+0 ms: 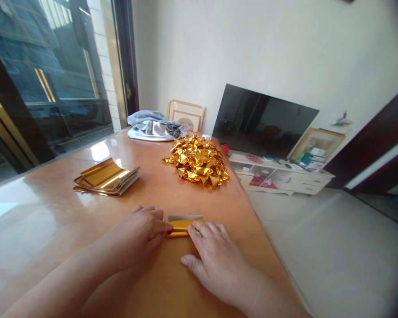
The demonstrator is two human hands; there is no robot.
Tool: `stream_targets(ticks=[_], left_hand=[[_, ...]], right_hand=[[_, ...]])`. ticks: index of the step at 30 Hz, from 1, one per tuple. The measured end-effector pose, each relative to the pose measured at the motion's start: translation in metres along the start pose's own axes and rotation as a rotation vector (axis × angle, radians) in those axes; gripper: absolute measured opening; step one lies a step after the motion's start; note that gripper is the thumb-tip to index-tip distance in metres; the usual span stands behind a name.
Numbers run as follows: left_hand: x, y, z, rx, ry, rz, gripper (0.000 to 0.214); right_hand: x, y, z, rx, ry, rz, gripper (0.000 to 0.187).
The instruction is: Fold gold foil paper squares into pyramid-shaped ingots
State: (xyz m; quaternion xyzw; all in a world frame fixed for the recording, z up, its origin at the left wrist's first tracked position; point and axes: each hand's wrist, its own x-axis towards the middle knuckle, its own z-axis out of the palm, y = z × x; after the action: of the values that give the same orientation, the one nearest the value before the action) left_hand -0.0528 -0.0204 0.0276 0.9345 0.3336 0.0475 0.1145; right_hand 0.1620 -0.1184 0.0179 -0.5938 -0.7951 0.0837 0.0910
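A sheet of gold foil paper (181,224) lies on the table in front of me, folded into a narrow strip with a grey band along its far edge. My left hand (146,229) has its fingers curled together, and its thumb and index finger grip the strip's left end. The fingers of my right hand (217,256) lie flat on the strip's right end, with the thumb stretched out apart on the table. A stack of gold foil sheets (108,176) sits beyond my left hand. Farther off is a heap of folded gold foil pieces (199,161).
The glossy wooden table (146,165) has its right edge close beside my right hand. Folded cloth (155,126) lies at the far end. A television (262,121) stands on a white cabinet (281,176) past the table. Glass doors (69,66) are at the left.
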Motion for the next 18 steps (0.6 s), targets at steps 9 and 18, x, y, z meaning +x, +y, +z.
stream_targets(ticks=[9,18], left_hand=[[0.000,0.001,0.003,0.029,0.021,0.009,0.031],[0.005,0.014,0.008,-0.049,0.051,0.051,0.026]], right_hand=[[-0.002,0.000,0.001,-0.016,-0.049,-0.007,0.064],[-0.001,-0.002,0.001,-0.027,-0.047,-0.008,0.062]])
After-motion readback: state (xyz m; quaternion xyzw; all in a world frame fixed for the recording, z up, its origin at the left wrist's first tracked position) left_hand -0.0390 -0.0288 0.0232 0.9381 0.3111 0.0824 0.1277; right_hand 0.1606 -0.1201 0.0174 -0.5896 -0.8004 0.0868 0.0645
